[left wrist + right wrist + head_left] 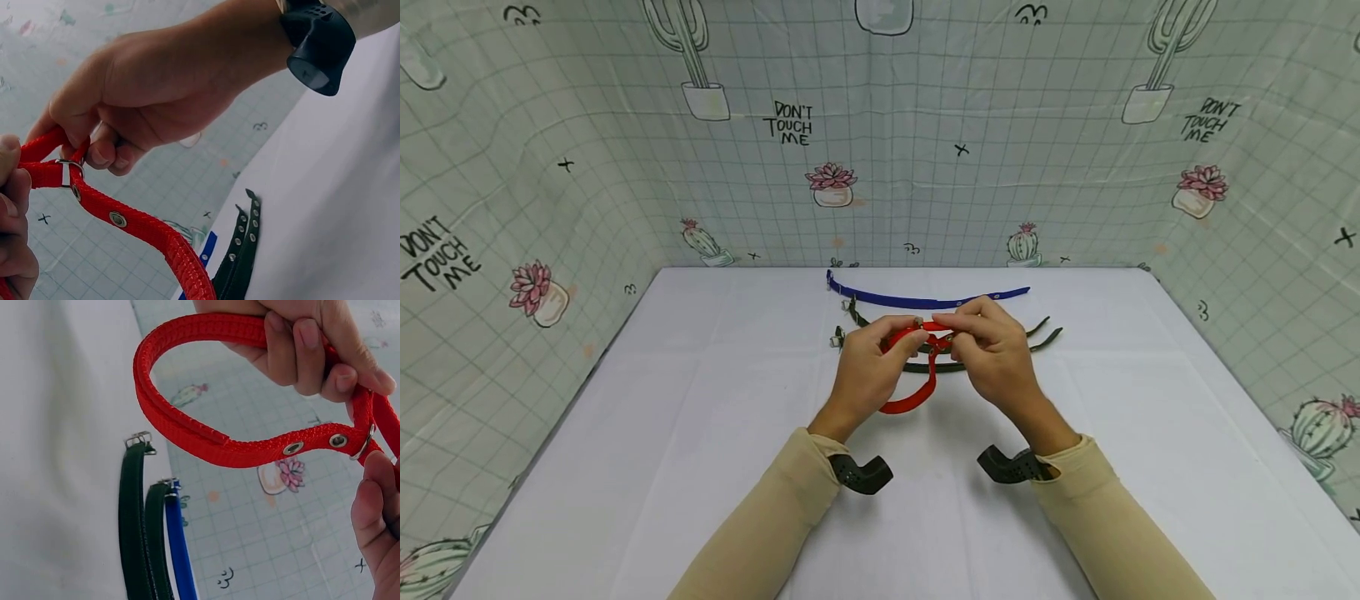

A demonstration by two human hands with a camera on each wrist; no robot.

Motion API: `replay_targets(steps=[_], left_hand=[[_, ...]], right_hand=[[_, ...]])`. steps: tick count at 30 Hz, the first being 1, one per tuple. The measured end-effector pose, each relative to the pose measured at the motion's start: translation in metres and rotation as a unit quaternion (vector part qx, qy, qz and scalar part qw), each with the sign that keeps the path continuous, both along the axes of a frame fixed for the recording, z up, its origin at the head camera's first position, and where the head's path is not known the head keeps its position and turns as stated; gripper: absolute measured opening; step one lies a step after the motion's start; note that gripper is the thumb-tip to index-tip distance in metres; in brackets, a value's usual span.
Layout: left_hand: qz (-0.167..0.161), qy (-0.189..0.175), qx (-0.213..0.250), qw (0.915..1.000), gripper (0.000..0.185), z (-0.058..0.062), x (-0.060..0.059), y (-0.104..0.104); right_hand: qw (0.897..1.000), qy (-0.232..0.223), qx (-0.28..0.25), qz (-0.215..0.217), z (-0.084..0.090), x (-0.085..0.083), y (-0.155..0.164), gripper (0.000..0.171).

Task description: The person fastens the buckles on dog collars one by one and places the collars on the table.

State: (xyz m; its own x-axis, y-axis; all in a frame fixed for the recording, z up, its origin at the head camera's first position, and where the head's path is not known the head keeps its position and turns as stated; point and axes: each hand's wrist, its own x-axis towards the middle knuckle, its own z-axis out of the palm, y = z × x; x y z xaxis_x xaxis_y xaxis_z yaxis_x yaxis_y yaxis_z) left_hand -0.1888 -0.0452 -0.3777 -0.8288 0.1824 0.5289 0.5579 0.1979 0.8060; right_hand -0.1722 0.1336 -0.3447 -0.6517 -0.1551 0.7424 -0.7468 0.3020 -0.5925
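Observation:
A red webbing collar with metal eyelets is held up in both hands, its loop hanging below. My left hand pinches the collar between thumb and fingers; in the right wrist view its curled fingers wrap round the red strap. Facing it, my right hand pinches another part of the strap, as the left wrist view shows. Between the hands, the strap passes through a metal ring, with a row of eyelets beside it. In the head view the fingers hide part of the collar.
Beyond the hands, a blue collar lies lengthwise on the white table. Two dark green collars lie nearer, buckles to the left, partly covered by the hands in the head view. A patterned cloth wall rises behind the table.

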Motion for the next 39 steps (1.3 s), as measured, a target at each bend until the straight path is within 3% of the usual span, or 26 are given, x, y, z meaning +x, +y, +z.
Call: replay_targets(steps=[8,15,22,31,35,39], left_hand=[[-0.007,-0.024,0.012,0.9996,0.033,0.000,0.000,0.000],[0.008,-0.041,-0.011,0.9991,0.036,0.003,0.001,-0.001],[-0.042,-0.073,0.026,0.9961,0.031,0.004,-0.002,-0.003],[-0.057,-0.039,-0.017,0.9975,0.018,0.001,-0.002,0.001],[-0.075,-0.024,-0.025,0.9966,0.016,0.000,0.000,0.003],[-0.090,-0.025,-0.015,0.9955,0.014,0.001,0.001,0.005]], right_hand=[[0.999,0.028,0.031,-0.013,-0.002,-0.001,-0.002,0.038],[0.997,0.041,0.058,-0.018,-0.022,-0.019,0.006,0.041],[0.996,0.051,0.071,-0.005,-0.028,-0.024,0.009,0.034],[0.992,0.051,0.111,-0.019,-0.027,-0.025,0.011,0.027],[0.992,0.031,0.118,-0.017,-0.024,-0.026,0.013,0.027],[0.996,-0.043,0.083,0.016,-0.013,-0.016,0.011,0.022]])
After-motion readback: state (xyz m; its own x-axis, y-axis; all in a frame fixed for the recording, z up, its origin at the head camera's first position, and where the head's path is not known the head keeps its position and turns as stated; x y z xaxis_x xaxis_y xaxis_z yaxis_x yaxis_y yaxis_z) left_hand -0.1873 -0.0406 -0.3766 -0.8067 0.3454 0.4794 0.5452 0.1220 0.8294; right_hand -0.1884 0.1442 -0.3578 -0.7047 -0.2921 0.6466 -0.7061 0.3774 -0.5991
